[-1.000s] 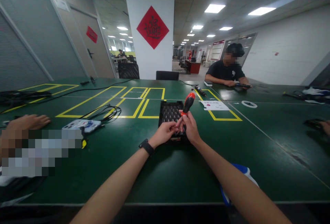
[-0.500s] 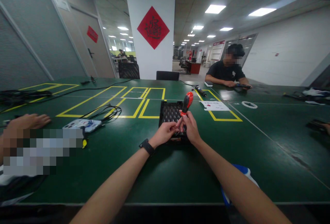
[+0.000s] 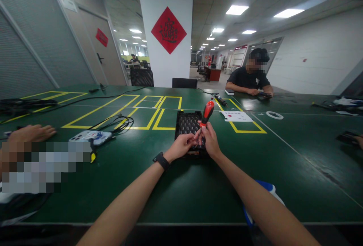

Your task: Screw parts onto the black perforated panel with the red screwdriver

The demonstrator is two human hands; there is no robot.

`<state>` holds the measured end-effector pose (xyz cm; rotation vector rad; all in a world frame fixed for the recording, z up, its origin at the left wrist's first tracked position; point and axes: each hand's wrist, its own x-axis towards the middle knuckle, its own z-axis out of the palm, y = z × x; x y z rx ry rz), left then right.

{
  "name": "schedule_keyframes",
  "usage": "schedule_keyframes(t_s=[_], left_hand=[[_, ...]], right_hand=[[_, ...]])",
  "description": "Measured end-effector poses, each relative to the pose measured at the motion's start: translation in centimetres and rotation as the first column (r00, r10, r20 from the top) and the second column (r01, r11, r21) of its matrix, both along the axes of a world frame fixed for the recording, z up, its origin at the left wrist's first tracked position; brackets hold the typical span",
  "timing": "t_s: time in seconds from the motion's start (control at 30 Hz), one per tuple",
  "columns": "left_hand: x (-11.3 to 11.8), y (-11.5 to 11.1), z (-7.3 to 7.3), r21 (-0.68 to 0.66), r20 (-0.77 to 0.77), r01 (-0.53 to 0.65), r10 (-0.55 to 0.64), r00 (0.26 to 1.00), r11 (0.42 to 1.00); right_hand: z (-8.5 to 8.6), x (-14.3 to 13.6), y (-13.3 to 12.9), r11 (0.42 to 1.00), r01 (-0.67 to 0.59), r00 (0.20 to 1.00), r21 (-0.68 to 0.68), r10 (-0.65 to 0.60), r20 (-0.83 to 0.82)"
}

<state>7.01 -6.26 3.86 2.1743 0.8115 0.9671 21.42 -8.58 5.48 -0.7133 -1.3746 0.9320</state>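
My right hand (image 3: 211,140) is closed around the lower part of a screwdriver (image 3: 208,113), whose red and black handle points up and leans right. The shaft runs down between my two hands. My left hand (image 3: 183,144), with a dark watch on its wrist, is pinched close to the shaft. Whatever it may hold is too small to make out. Both hands are over the near end of a black tray (image 3: 177,123) with rows of small light pieces or gaps inside. My fingers hide the screwdriver's tip and part of the tray.
The green table (image 3: 159,197) bears yellow tape outlines. On the left are a phone (image 3: 90,137), cables and another person's hand (image 3: 32,133). Ahead right lie a white paper (image 3: 236,116) and a white ring (image 3: 274,115). A blue-and-white object (image 3: 265,185) sits under my right forearm. A person (image 3: 251,76) sits opposite.
The screwdriver's handle has tipped slightly to the right. My hands stay in nearly the same place over the tray. The seated person's hands have shifted a little.
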Motion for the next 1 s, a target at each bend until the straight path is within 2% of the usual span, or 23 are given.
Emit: schedule_keyframes(t_s=[0.3,0.57,0.8,1.0], left_hand=[[0.14,-0.06,-0.21,-0.022,0.009,-0.085,0.085,0.996,0.996],[0.12,0.06,-0.24,-0.031,0.026,0.029,-0.029,0.999,0.999],[0.18,-0.17,-0.13,-0.017,0.013,-0.100,0.101,0.995,0.995],[0.02,0.11,-0.28,-0.041,0.018,-0.023,0.023,1.000,0.999]], right_hand=[[0.12,-0.01,-0.14,1.000,0.015,1.000,0.011,-0.015,0.000],[0.10,-0.03,-0.14,1.000,0.001,1.000,0.002,-0.001,-0.014],[0.14,-0.09,-0.16,0.999,0.021,1.000,0.027,-0.021,0.003],[0.23,-0.03,-0.22,1.000,-0.004,1.000,0.004,0.004,0.009]])
